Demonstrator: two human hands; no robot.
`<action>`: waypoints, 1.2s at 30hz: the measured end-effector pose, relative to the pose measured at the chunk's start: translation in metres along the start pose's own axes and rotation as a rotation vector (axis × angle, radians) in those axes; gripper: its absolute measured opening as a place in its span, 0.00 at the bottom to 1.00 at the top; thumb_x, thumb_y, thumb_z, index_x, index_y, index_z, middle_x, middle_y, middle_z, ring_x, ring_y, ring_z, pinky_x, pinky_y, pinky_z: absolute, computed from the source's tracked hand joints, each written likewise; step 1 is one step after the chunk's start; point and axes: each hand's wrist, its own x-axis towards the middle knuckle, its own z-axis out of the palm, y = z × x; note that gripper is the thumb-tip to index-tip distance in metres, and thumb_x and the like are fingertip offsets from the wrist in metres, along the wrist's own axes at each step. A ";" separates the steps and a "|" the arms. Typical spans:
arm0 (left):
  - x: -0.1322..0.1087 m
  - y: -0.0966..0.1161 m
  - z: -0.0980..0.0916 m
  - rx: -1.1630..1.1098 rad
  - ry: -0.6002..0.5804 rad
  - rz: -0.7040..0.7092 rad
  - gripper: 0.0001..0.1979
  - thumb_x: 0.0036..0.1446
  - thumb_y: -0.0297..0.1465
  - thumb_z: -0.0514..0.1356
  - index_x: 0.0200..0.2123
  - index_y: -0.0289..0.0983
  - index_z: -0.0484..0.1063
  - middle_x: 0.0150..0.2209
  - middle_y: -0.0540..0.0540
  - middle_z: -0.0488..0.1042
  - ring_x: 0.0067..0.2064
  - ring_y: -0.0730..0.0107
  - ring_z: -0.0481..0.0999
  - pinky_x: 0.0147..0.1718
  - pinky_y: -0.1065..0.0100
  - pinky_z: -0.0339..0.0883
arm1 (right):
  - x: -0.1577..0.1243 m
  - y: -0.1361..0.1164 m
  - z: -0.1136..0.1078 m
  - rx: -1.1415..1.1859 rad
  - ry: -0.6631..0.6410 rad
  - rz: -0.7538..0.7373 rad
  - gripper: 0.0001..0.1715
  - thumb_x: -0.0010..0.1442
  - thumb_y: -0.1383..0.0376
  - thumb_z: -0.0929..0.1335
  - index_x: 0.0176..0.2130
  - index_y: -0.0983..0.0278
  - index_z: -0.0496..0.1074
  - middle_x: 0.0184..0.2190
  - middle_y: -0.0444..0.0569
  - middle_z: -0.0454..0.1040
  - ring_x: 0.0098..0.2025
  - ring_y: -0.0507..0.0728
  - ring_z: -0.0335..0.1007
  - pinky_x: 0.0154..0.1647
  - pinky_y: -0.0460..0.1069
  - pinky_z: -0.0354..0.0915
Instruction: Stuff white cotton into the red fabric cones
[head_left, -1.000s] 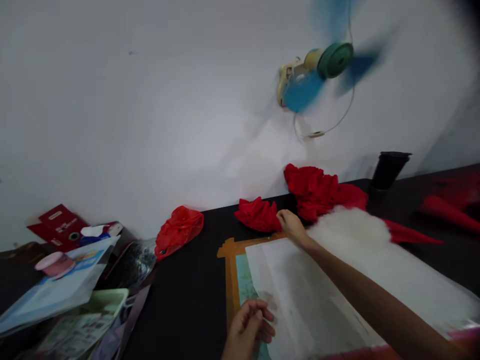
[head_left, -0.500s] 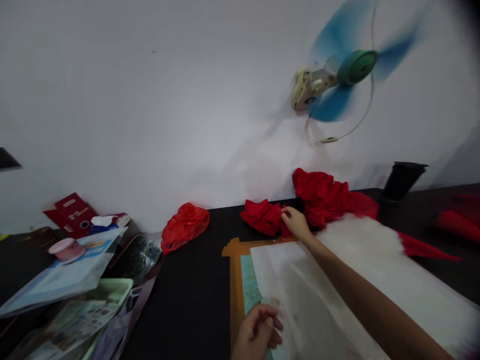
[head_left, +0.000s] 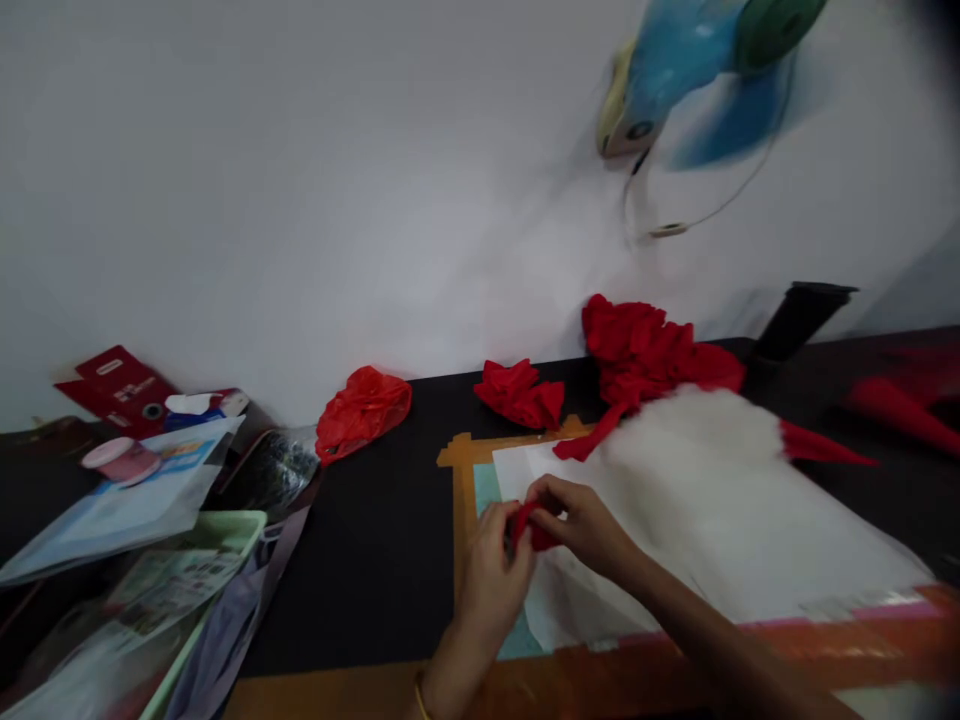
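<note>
A small piece of red cloth (head_left: 541,538) is pinched between my two hands, above the white sheet (head_left: 555,610) on the table. My left hand (head_left: 495,560) grips its left side, and my right hand (head_left: 574,520) has hold of it from the right with the fingers curled in. Just behind my hands lie a crumpled red cloth piece (head_left: 521,393) and a larger heap of red cloth (head_left: 645,350). White fluffy stuffing (head_left: 690,440) rests on the sheet to the right, with a pointed red cloth piece (head_left: 821,443) beside it.
A wall fan (head_left: 705,80) with blurred blue blades hangs at upper right. A black cup (head_left: 802,320) leans near the wall. At left are a red plastic bag (head_left: 364,410), a pink jar (head_left: 121,460), a red box (head_left: 120,390) and a pale green basket (head_left: 251,530).
My right hand has come back from the red pieces by the wall to my left hand, bringing a red cloth piece. My left hand has closed on it. The view has tilted down.
</note>
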 end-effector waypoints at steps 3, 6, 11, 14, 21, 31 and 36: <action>-0.007 -0.007 -0.010 0.103 0.035 0.081 0.11 0.63 0.28 0.52 0.41 0.38 0.75 0.39 0.43 0.74 0.42 0.62 0.73 0.42 0.62 0.67 | -0.008 0.004 -0.007 -0.159 0.075 -0.134 0.07 0.54 0.72 0.65 0.33 0.62 0.71 0.27 0.43 0.73 0.29 0.52 0.67 0.30 0.46 0.62; -0.014 -0.013 -0.023 0.325 0.147 0.320 0.17 0.62 0.25 0.53 0.49 0.42 0.75 0.41 0.42 0.74 0.45 0.59 0.72 0.46 0.59 0.66 | -0.010 0.006 -0.012 -0.253 0.144 -0.329 0.16 0.51 0.78 0.63 0.35 0.61 0.71 0.33 0.46 0.71 0.34 0.53 0.69 0.34 0.46 0.65; -0.031 -0.036 -0.020 0.567 -0.083 0.372 0.18 0.59 0.22 0.53 0.46 0.43 0.78 0.38 0.42 0.76 0.41 0.57 0.72 0.42 0.58 0.68 | -0.027 0.025 -0.003 -0.397 0.108 -0.369 0.16 0.52 0.80 0.63 0.34 0.61 0.70 0.34 0.47 0.72 0.38 0.55 0.70 0.39 0.48 0.68; -0.043 -0.046 -0.011 0.531 -0.293 0.239 0.14 0.59 0.30 0.58 0.48 0.41 0.77 0.43 0.40 0.76 0.46 0.52 0.72 0.45 0.54 0.68 | -0.053 0.042 -0.010 -0.445 -0.015 -0.243 0.13 0.56 0.77 0.64 0.38 0.61 0.70 0.38 0.48 0.73 0.39 0.54 0.72 0.41 0.48 0.70; -0.034 -0.019 0.008 0.414 -0.302 0.137 0.17 0.63 0.36 0.55 0.51 0.38 0.74 0.49 0.38 0.74 0.51 0.50 0.70 0.52 0.49 0.64 | -0.095 0.083 -0.096 -0.972 0.203 -0.043 0.29 0.55 0.80 0.57 0.51 0.61 0.71 0.51 0.56 0.73 0.46 0.63 0.71 0.41 0.56 0.70; -0.005 0.006 0.057 0.085 -0.311 -0.008 0.23 0.58 0.29 0.60 0.57 0.37 0.65 0.47 0.42 0.73 0.42 0.62 0.72 0.46 0.59 0.67 | -0.069 0.073 -0.068 -0.517 0.090 0.108 0.14 0.62 0.62 0.64 0.48 0.60 0.71 0.36 0.49 0.80 0.37 0.59 0.78 0.38 0.51 0.70; 0.017 -0.009 0.078 0.002 -0.320 -0.164 0.23 0.55 0.28 0.60 0.55 0.34 0.67 0.47 0.41 0.75 0.35 0.68 0.72 0.37 0.65 0.67 | -0.066 0.066 -0.051 -0.222 -0.029 0.120 0.26 0.55 0.69 0.64 0.54 0.62 0.63 0.42 0.51 0.79 0.36 0.57 0.78 0.36 0.49 0.71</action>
